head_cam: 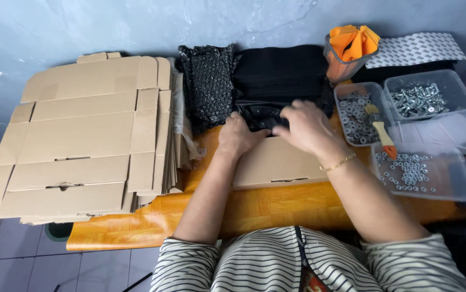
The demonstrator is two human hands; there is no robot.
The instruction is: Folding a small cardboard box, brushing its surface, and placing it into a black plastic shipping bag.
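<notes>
- left hand (237, 135) and right hand (304, 127) both grip black bag (260, 115) over small cardboard box (276, 165)
- flat box stack (81, 140) on left
- tubs of bolts (419, 100) on right

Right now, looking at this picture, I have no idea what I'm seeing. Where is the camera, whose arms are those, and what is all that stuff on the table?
There is no machine here. The camera sits on a person's head and looks down, so the arms are their own. The left hand and right hand both grip a shiny black bag over a brown cardboard box on the orange table. To the left lies a stack of flat unfolded boxes. Behind are black bubble wrap and black fabric. On the right, clear tubs hold metal nuts, washers and bolts, and a small brush rests there.
</notes>
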